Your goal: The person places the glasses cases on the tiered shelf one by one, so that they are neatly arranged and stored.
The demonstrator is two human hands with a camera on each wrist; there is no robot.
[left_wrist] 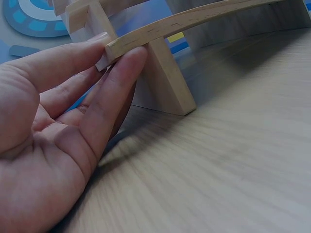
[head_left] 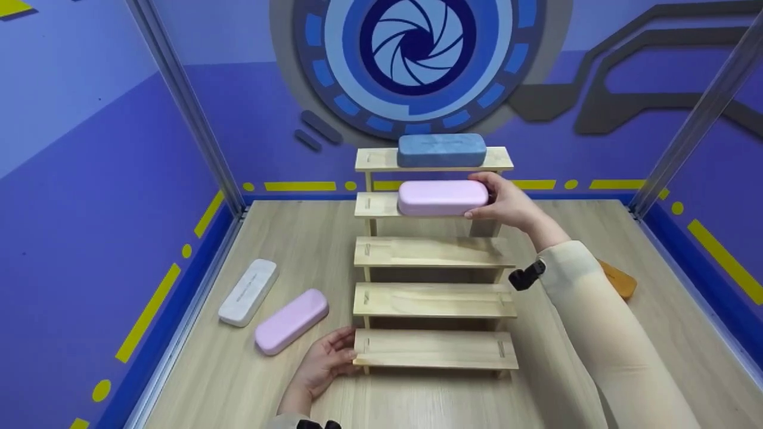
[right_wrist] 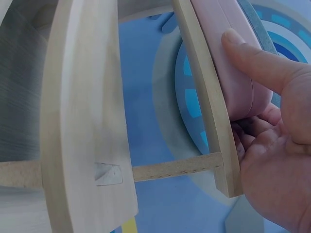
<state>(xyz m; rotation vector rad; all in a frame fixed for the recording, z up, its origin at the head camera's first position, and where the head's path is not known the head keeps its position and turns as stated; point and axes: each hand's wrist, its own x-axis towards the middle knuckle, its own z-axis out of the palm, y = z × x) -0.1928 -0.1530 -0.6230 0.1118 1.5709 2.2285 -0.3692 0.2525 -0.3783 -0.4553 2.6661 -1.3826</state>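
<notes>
Gripping pink case [head_left: 443,198] by its right end with right hand [head_left: 506,202], curled round it — on second shelf from top [head_left: 377,204], below blue case [head_left: 441,150]. Pinching left end of bottom shelf [head_left: 432,350] with left hand [head_left: 323,364] — barely parted.

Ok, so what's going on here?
A person's right-hand grip holds the right end of a pink glasses case on the second step from the top of a tiered wooden stand. The left-hand grip pinches the left end of the bottom step. A blue glasses case sits on the top step. Another pink glasses case and a white one lie left of the stand.
</notes>
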